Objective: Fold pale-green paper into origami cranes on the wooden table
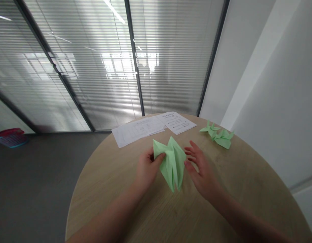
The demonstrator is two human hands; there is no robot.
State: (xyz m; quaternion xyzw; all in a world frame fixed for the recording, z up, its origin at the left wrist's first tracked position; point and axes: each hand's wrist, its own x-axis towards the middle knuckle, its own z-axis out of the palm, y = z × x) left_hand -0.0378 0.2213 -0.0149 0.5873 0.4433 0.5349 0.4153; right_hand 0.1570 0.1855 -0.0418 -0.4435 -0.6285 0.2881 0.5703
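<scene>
A sheet of light green paper folded into an origami shape is held above the table, two pointed flaps upward and two narrow points hanging down. My left hand grips its left side, with the thumb pressed on the front and the fingers behind. At the right edge of the paper, my right hand has its fingers spread apart. Its thumb and fingertips come very close to the paper; whether they touch it I cannot tell.
Several folded green paper pieces lie at the right rear of the round wooden table. Printed sheets rest along its back edge. Glass panels with blinds stand behind, a white wall on the right. A red and blue basket is far left.
</scene>
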